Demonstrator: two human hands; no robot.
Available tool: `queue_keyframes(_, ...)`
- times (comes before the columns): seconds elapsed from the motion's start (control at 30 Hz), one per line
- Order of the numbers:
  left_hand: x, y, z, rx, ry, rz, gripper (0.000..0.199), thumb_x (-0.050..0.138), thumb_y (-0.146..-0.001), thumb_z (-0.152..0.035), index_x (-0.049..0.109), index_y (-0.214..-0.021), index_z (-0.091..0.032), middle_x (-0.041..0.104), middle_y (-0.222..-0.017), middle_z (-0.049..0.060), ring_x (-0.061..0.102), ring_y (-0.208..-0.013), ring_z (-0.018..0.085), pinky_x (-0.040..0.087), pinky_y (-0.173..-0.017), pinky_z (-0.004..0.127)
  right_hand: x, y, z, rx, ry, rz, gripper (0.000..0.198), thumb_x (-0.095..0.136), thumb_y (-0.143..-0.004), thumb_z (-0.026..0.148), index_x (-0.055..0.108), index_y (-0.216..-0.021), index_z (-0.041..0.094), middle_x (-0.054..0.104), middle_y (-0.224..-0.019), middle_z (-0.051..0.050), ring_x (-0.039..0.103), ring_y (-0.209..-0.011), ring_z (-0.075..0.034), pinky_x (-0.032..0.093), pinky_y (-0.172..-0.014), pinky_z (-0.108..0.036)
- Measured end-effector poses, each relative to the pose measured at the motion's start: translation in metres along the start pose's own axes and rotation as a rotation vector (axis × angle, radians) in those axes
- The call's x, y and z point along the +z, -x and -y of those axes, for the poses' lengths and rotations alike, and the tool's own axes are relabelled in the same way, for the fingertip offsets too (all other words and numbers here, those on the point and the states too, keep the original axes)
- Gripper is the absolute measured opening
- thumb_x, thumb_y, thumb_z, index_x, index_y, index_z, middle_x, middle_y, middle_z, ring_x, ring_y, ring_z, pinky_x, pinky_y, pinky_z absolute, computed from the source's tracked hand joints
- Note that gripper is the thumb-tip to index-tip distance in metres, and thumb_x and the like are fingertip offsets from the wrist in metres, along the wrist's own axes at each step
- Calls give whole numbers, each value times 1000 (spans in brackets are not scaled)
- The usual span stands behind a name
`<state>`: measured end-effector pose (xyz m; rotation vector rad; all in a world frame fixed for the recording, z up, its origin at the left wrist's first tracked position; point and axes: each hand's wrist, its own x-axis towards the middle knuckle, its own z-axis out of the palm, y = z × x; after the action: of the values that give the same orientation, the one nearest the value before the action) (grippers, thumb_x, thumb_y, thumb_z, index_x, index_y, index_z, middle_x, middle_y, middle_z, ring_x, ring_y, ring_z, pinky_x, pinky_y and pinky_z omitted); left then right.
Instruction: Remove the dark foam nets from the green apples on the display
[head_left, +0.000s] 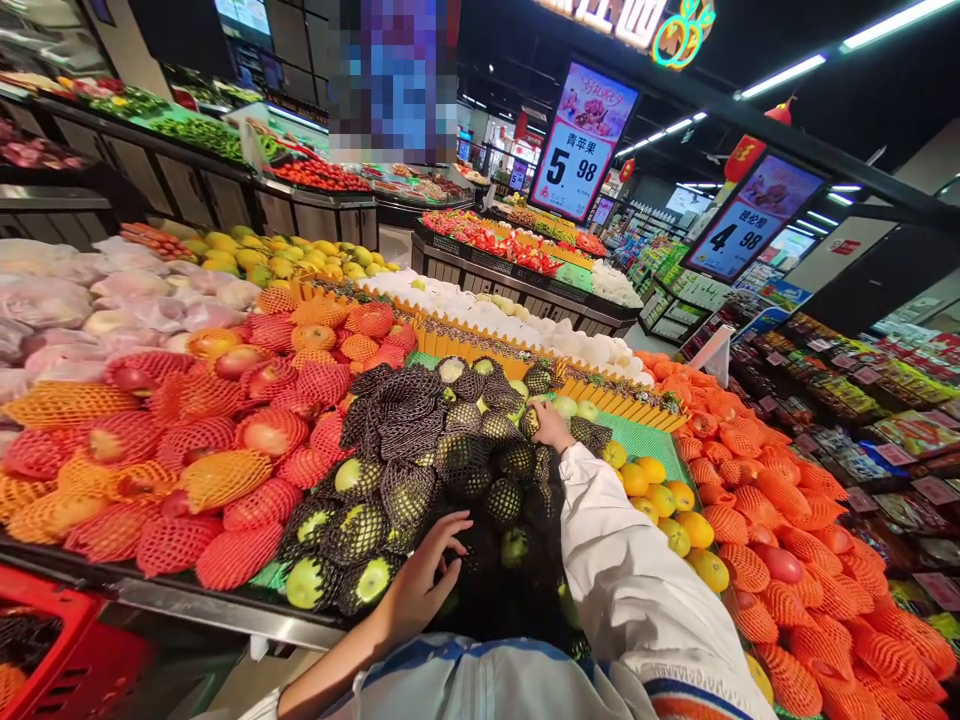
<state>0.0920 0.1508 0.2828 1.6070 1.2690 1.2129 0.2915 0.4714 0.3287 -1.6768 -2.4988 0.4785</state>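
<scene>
A heap of green apples in black foam nets (360,525) lies in front of me, with dark shadow over its near right part. My left hand (427,575) hovers low over the near side of this heap, fingers extended and thumb apart, holding nothing. Stretched to the far side of the heap, my right hand (553,428) has its fingers curled round a netted green apple (528,422). Part of that apple is hidden by the hand. A few bare green apples (564,406) sit just beyond the fingers.
Apples in red and yellow nets (217,450) fill the left side. Oranges (679,515) and orange-netted fruit (802,560) lie to the right. A yellow picket divider (480,345) runs behind the apples. Price screens (585,140) hang above. A red basket (67,640) stands at lower left.
</scene>
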Motion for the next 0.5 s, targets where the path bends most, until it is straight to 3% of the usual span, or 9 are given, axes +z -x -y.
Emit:
queue_keyframes(0.13,1,-1,6,-5,-23,9,38,40,-97,-18,50,-133,-24,45,-147,14,64,-94,15,53,-73,29,16,-8,-8,78,99,140,95,74,-58,3,39,-145,19,37,-146,-23,41,-134,-40,33,-106,-48)
queue_keyframes(0.27,4,-4,8,2,-31,29,39,39,-96,-17,49,-133,-24,44,-147,15,63,-94,15,53,-73,29,19,-10,-16,110,114,199,95,71,-64,5,34,-151,17,31,-152,-26,24,-146,-45,16,-115,-57)
queue_keyframes(0.4,8,-5,6,-1,-27,54,39,40,-96,-17,50,-133,-25,44,-147,15,63,-95,15,53,-74,30,11,-9,-18,63,39,181,97,72,-66,12,32,-154,22,28,-156,-22,22,-146,-45,15,-116,-58)
queue_keyframes(0.5,10,-4,6,-6,-17,57,39,40,-96,-17,49,-133,-24,43,-147,16,63,-95,15,53,-73,30,5,-9,-10,-25,-62,80,91,66,-76,24,23,-157,24,25,-159,-17,24,-147,-35,20,-119,-50)
